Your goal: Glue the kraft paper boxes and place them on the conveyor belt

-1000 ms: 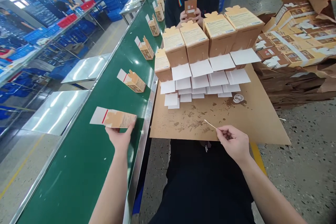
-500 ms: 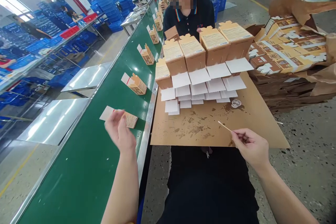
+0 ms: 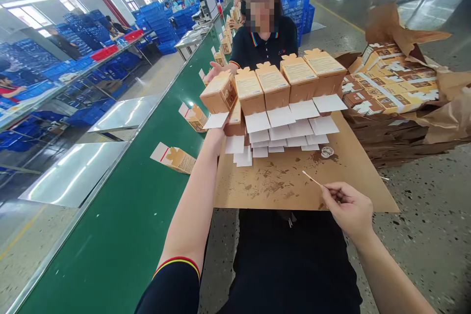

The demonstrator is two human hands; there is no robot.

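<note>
My left hand point(image 3: 218, 133) reaches to the left end of a stack of cardboard boxes. It is under an open-topped cardboard box point(image 3: 218, 93) that tilts out past the stack. The box and its white flap point(image 3: 216, 120) hide my fingers, which appear to grip it. Several more boxes point(image 3: 273, 89) stand in the stack, white flaps pointing towards me. My right hand point(image 3: 348, 206) is closed in a pinch on a thin cotton swab point(image 3: 312, 177), held above the front of the brown cardboard sheet point(image 3: 353, 157).
Boxes, the nearest one point(image 3: 175, 158) lying tilted, line the green conveyor belt point(image 3: 121, 196) at left. A clear round dish point(image 3: 327, 152) sits among wet spots on the sheet. Across from me is a co-worker point(image 3: 265, 41), one hand point(image 3: 214, 70) open behind the box. Wrapped cartons point(image 3: 395, 83) are piled at right.
My left hand has left the box on the belt and moved forward to the stack. The co-worker's box has come over to the stack's left end. My right hand keeps its pinch.
</note>
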